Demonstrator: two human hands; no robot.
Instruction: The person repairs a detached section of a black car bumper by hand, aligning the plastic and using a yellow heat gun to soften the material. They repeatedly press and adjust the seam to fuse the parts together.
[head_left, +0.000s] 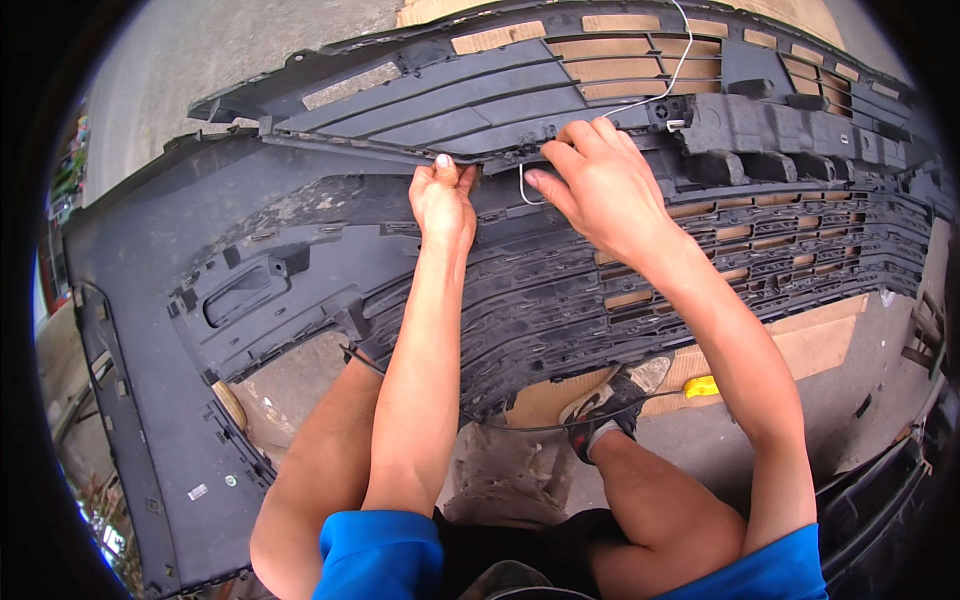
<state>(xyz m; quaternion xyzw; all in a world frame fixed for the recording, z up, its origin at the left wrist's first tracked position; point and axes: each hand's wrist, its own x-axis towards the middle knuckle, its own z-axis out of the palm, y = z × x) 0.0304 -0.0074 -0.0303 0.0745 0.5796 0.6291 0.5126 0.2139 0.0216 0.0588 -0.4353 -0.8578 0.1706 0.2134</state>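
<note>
A large dark grey plastic car bumper cover (180, 184) lies inner side up before me. Across its far part runs a slatted plastic grille panel (465, 105). My left hand (444, 202) pinches the edge where the two meet, thumb on top and fingertips partly hidden. To its right, my right hand (604, 176) is over the same seam with its fingers bent. A thin white wire (684, 56) comes down from the top and passes behind the right hand. Its bent end shows beside the thumb; whether the fingers grip it is hidden.
A ribbed dark absorber piece (795, 131) lies along the bumper at right. Cardboard (814, 337) is spread underneath. Near my shoe (611, 401) lies a yellow-handled tool (701, 386) with a black cord running left. More black plastic parts (874, 510) stand at lower right.
</note>
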